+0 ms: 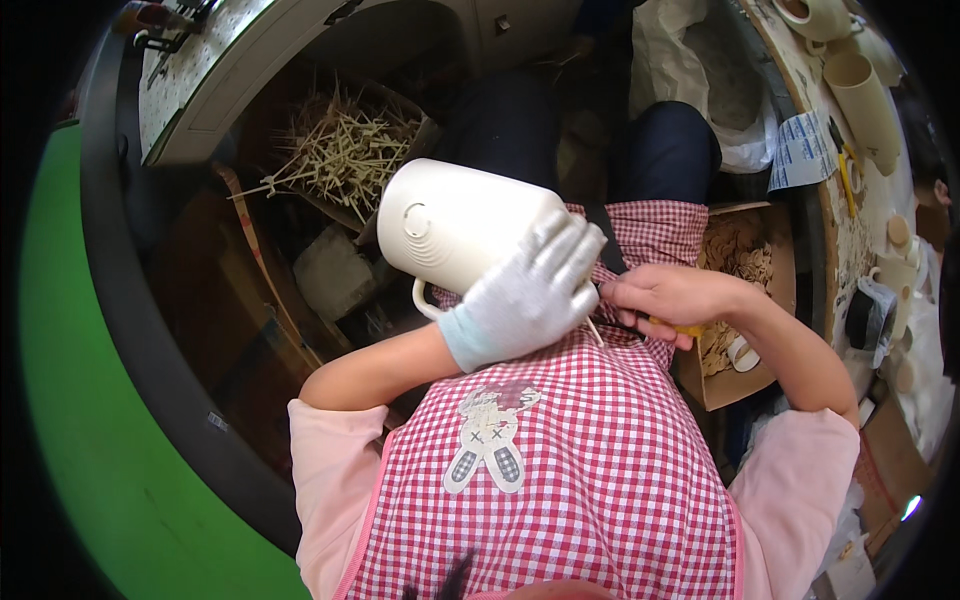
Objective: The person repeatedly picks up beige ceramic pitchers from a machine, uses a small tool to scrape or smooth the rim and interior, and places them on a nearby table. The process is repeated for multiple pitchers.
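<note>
A large cream mug (455, 215) lies tilted over my lap, its ringed relief facing up and its handle at the lower left. My left hand (530, 290), in a pale grey glove with a light blue cuff, is closed round the mug's right end. Close beside it, my bare right hand (655, 300) is closed on a yellow-handled tool (675, 327). The tool's working end is largely hidden by my fingers and the glove. A thin pale stick (595, 332) pokes out below the gloved fingers, against my red checked apron (570, 430).
A box of thin pale sticks (345, 150) stands beyond the mug. At my right is a cardboard box (725, 385) of brown scraps. A worktop (845, 215) along the right bears several cream vessels. A white plastic bag (745, 150) hangs beside my knee.
</note>
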Demonstrator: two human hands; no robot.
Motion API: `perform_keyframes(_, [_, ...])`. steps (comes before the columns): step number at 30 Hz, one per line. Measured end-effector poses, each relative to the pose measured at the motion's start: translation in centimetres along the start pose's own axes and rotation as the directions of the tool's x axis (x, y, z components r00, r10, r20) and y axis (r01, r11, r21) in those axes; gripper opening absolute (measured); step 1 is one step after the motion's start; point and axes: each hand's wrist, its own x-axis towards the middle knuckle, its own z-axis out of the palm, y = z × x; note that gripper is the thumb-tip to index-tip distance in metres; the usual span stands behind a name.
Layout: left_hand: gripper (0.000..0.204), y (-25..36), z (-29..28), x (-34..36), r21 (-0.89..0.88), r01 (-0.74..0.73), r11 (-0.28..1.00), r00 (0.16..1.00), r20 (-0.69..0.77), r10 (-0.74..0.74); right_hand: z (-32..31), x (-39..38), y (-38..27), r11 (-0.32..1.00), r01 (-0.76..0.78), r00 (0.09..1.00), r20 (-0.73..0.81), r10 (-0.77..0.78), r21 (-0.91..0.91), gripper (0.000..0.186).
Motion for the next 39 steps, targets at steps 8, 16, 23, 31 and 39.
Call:
perform_keyframes(8, [0.021, -0.5, 1.1, -1.2, 0.034, 0.144, 0.989, 0.980, -0.144, -0.137, -1.4, 4.1, -0.2, 0.935, -0.073, 0.953, 0.301, -0.037, 0.348, 0.050])
perform_keyframes(16, [0.038, -6.4, -1.7, -1.6, 0.153, 0.393, 0.907, 0.869, -0.385, -0.312, -0.4, 4.9, -6.2, 0.825, 0.299, 0.920, 0.086, -0.383, 0.479, 0.042])
perform_keyframes(23, [0.072, -16.1, -5.6, -5.1, -0.103, 0.461, 0.881, 0.532, -0.763, -0.367, -5.2, -1.3, -3.3, 0.771, 0.625, 0.646, -0.636, -0.422, 0.124, 0.042])
perform_keyframes(31, [0.018, -16.2, -9.0, -3.5, 0.207, 0.599, 0.774, 0.609, -0.744, -0.273, -16.8, -10.3, 14.6, 0.939, -0.225, -0.500, -0.797, -0.340, -0.260, 0.038])
perform_keyframes(39, [0.029, -14.7, -11.7, -3.9, 0.057, 0.744, 0.665, 0.381, -0.854, -0.353, -21.1, -15.1, 23.6, 0.851, -0.518, -0.484, -0.850, -0.207, 0.088, 0.037])
